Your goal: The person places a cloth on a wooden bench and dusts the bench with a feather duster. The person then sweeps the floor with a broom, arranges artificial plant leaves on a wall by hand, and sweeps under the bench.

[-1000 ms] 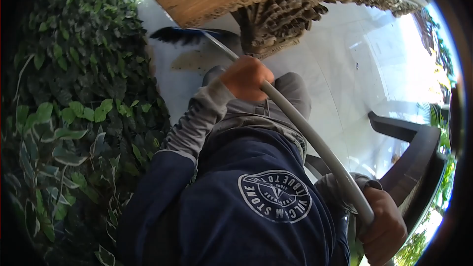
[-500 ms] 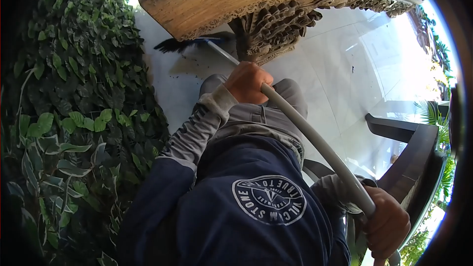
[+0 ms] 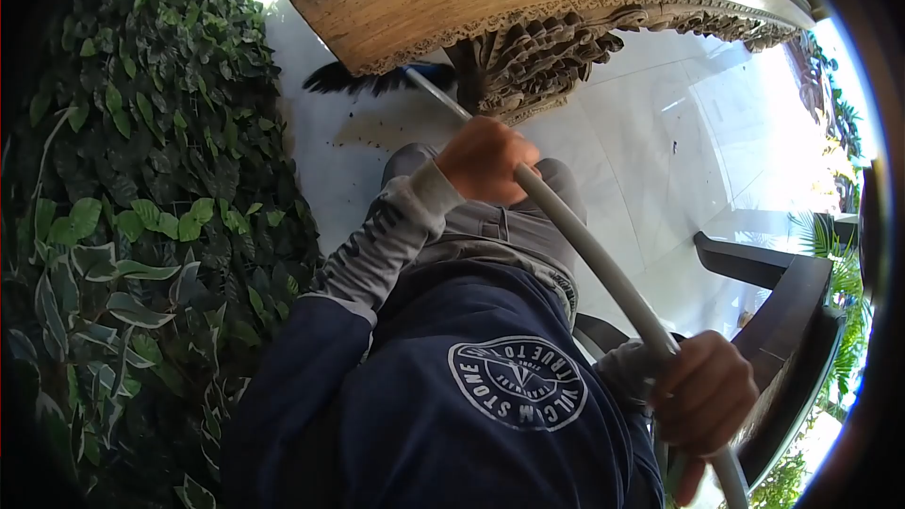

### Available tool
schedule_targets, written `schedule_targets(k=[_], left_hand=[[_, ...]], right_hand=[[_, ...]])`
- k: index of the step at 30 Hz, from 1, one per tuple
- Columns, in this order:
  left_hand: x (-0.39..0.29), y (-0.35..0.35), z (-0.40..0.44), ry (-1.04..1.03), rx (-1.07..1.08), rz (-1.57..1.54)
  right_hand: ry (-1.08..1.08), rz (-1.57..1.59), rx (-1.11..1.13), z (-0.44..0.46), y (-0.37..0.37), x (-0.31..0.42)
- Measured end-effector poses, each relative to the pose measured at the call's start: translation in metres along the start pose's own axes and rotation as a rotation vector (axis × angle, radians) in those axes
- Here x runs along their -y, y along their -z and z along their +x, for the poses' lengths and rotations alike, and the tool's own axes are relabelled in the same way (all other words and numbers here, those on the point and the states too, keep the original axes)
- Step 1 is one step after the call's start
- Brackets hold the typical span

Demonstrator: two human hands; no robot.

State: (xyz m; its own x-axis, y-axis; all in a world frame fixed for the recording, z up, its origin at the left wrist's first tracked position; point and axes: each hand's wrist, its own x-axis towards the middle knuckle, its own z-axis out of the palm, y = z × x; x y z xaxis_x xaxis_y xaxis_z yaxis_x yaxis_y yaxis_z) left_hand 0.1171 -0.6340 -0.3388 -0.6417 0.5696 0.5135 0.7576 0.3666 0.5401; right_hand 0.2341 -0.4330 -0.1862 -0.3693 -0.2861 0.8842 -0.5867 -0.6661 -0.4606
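Note:
A broom with a long grey handle (image 3: 599, 259) runs diagonally in front of my body. Its black bristles (image 3: 341, 80) and blue head rest on the floor, partly hidden beneath the edge of a carved wooden table. My left hand (image 3: 488, 160) is wrapped round the upper-middle stretch of the handle, above my knees. Lower right, my right hand (image 3: 705, 394) grips the handle near its end, and a short piece sticks out below the fist. Small dark bits of debris (image 3: 363, 143) lie on the floor just this side of the bristles.
The carved wooden table (image 3: 415, 14) overhangs the broom head, with an ornate carved support (image 3: 528, 66) under it. Dense leafy plants (image 3: 160, 179) line the left side. A dark wooden chair (image 3: 787, 306) stands at right on the pale tiled floor (image 3: 622, 132).
My right hand has moved up and leftward in view, so more of the handle's end shows below it. The bristles look more spread, and the view has shifted slightly.

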Motion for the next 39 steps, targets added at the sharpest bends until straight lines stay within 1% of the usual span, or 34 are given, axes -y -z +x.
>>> schedule_targets(k=[1, 2, 5, 6, 7, 8, 9, 11, 13, 14, 15, 16, 17, 18, 19, 21, 22, 23, 24, 25, 26, 27, 28, 29, 30, 31, 32, 33, 34, 35, 36, 37, 38, 39], left_hand=[[0.01, -0.001, -0.002, 0.001, -0.012, 0.012], [0.018, -0.001, -0.003, 0.001, -0.016, 0.018], [0.045, 0.001, -0.009, -0.005, -0.054, 0.071], [0.055, 0.0, -0.012, 0.004, -0.127, 0.109], [0.066, 0.0, -0.014, 0.01, -0.201, 0.149], [0.078, 0.001, -0.018, 0.048, -0.221, 0.184], [0.09, 0.0, -0.021, 0.043, -0.222, 0.188], [0.116, -0.004, -0.026, 0.1, -0.312, 0.227], [0.133, -0.011, -0.031, 0.106, -0.342, 0.209], [0.132, -0.011, -0.031, 0.115, -0.32, 0.191], [0.132, -0.01, -0.031, 0.124, -0.299, 0.174], [0.13, -0.012, -0.03, 0.127, -0.303, 0.179], [0.119, -0.011, -0.027, 0.125, -0.253, 0.147], [0.107, -0.011, -0.025, 0.125, -0.202, 0.116], [0.097, -0.013, -0.023, 0.135, -0.204, 0.125], [0.08, -0.017, -0.017, 0.192, 0.014, 0.063], [0.074, -0.018, -0.014, 0.204, 0.006, 0.076], [0.07, -0.019, -0.011, 0.196, -0.066, 0.07], [0.067, -0.016, -0.01, 0.186, -0.137, 0.063], [0.069, -0.008, -0.008, 0.192, -0.141, 0.073], [0.074, 0.001, -0.007, 0.175, -0.206, 0.129], [0.079, 0.01, -0.008, 0.158, -0.272, 0.183], [0.089, 0.023, -0.013, 0.268, -0.132, 0.262], [0.1, 0.032, -0.02, 0.396, -0.135, 0.137], [0.115, 0.037, -0.032, 0.521, -0.135, 0.009], [0.155, 0.034, -0.051, 0.438, -0.247, 0.218], [0.192, 0.03, -0.069, 0.35, -0.354, 0.428], [0.202, 0.034, -0.08, 0.354, -0.355, 0.438], [0.208, 0.04, -0.088, 0.392, -0.42, 0.386], [0.212, 0.042, -0.1, 0.432, -0.484, 0.333], [0.216, 0.042, -0.113, 0.437, -0.481, 0.34], [0.22, 0.041, -0.124, 0.583, -0.302, 0.353], [0.222, 0.041, -0.13, 0.724, -0.121, 0.362], [0.214, 0.039, -0.126, 0.725, -0.12, 0.367]], right_hand=[[-0.076, -0.071, 0.086, 0.0, 0.002, -0.002], [-0.172, -0.093, 0.229, 0.002, 0.006, -0.005], [-0.166, -0.157, 0.231, -0.013, 0.014, -0.023], [-0.164, -0.157, 0.231, -0.019, 0.012, -0.03], [-0.177, -0.227, 0.091, -0.025, 0.008, -0.04], [-0.185, -0.297, -0.048, -0.031, 0.006, -0.048], [-0.29, -0.312, -0.019, -0.036, 0.008, -0.051], [-0.369, -0.333, -0.021, -0.039, 0.01, -0.068], [-0.387, -0.377, -0.059, -0.05, 0.006, -0.084], [-0.405, -0.422, -0.096, -0.052, 0.006, -0.089], [-0.402, -0.419, -0.09, -0.049, 0.007, -0.087], [-0.4, -0.407, -0.13, -0.047, 0.006, -0.082], [-0.402, -0.392, -0.171, -0.044, 0.006, -0.077], [-0.333, -0.374, -0.233, -0.041, 0.006, -0.074], [-0.278, -0.359, -0.392, -0.04, 0.002, -0.069], [-0.22, -0.255, -0.489, -0.042, 0.012, -0.051], [-0.173, -0.166, -0.465, -0.044, 0.02, -0.044], [-0.126, -0.078, -0.443, -0.042, 0.025, -0.043], [-0.125, -0.064, -0.438, -0.043, 0.026, -0.045], [-0.113, -0.079, -0.395, -0.043, 0.027, -0.048], [-0.105, -0.096, -0.352, -0.042, 0.028, -0.05], [-0.173, -0.089, -0.318, -0.04, 0.026, -0.056], [-0.189, -0.109, -0.314, -0.042, 0.022, -0.068], [-0.201, -0.128, -0.308, -0.045, 0.019, -0.083], [-0.285, -0.151, -0.301, -0.046, 0.017, -0.097], [-0.369, -0.174, -0.295, -0.046, 0.016, -0.112], [-0.39, -0.205, -0.194, -0.048, 0.017, -0.128], [-0.409, -0.235, -0.095, -0.049, 0.017, -0.145], [-0.405, -0.224, -0.093, -0.053, 0.015, -0.16], [-0.427, -0.218, -0.011, -0.058, 0.011, -0.174], [-0.447, -0.214, 0.069, -0.065, 0.008, -0.184], [-0.445, -0.208, 0.067, -0.073, 0.008, -0.189], [-0.463, -0.138, 0.04, -0.082, 0.01, -0.194], [-0.479, -0.069, 0.015, -0.083, 0.011, -0.198]])
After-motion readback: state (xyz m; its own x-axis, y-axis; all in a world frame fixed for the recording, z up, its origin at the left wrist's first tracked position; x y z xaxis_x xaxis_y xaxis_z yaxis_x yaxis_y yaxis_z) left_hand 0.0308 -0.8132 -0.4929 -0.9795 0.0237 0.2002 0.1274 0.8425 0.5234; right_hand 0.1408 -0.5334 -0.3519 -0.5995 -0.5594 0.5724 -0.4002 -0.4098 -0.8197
